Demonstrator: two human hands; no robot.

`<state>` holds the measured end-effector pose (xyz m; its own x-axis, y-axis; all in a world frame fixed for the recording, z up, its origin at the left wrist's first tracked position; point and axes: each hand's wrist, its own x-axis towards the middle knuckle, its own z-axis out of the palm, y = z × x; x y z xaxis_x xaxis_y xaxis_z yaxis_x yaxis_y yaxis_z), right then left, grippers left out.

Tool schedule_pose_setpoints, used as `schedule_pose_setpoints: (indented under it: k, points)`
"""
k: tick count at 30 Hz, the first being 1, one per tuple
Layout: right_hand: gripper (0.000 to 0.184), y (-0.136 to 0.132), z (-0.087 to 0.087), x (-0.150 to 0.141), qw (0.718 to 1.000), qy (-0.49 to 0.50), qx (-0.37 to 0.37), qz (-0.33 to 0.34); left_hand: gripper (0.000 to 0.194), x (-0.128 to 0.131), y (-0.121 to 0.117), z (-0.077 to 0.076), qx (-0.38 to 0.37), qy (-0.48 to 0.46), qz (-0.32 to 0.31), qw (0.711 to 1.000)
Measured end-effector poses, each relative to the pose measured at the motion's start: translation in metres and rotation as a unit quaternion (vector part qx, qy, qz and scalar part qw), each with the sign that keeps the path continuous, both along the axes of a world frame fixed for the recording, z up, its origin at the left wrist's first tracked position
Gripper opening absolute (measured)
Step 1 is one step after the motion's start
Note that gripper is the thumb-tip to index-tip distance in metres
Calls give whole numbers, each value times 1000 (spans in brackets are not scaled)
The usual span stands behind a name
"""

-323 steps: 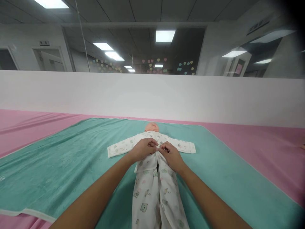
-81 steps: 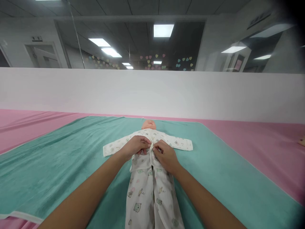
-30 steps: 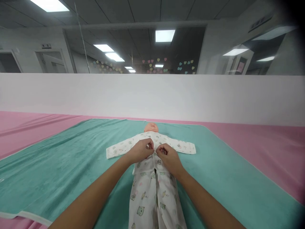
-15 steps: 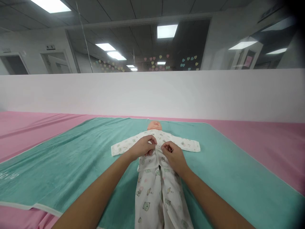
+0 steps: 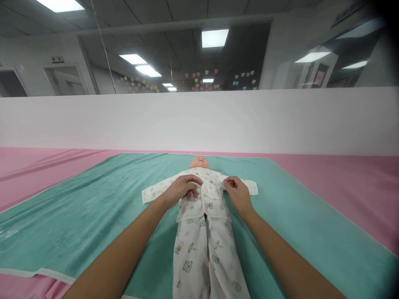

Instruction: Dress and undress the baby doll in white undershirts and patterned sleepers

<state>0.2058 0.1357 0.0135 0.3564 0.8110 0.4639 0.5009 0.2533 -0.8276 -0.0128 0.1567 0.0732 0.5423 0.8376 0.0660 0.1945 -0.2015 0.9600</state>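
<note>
A baby doll (image 5: 199, 162) lies on its back, arms spread, its head at the far end. It wears a white printed baby shirt (image 5: 215, 191) and matching trousers (image 5: 190, 253). My left hand (image 5: 183, 189) rests on the shirt's chest beside the front opening, index finger stretched and thumb apart from it. At the doll's armpit on the right is my right hand (image 5: 237, 191), fingers curled together against the sleeve; whether cloth is pinched in them is hidden. The shirt fronts meet along the middle and part slightly at the hem.
Under the doll spreads a teal blanket (image 5: 93, 216) with a white edge, over a pink cover (image 5: 349, 187). A low white wall (image 5: 199, 120) stands behind, with dark glass (image 5: 243, 54) bearing heart stickers above it.
My right hand has moved from the shirt's middle out to the right, by the sleeve. My left hand stays at the chest, its index finger straighter. The view has shifted slightly.
</note>
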Motion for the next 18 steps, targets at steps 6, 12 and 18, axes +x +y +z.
schedule_pose_setpoints:
  k: [6, 12, 18]
  points:
    - [28, 22, -25, 88, 975, -129, -73, -165, 15, -2, 1, -2, 2, -40, -18, 999]
    - [39, 24, -39, 128, 956, -129, -192, -182, 15, -16, 25, -19, 139, -1, 175, 975]
    - [39, 26, -35, 129, 973, -54, -162, -153, 29, -33, 48, -50, 343, 349, 290, 822]
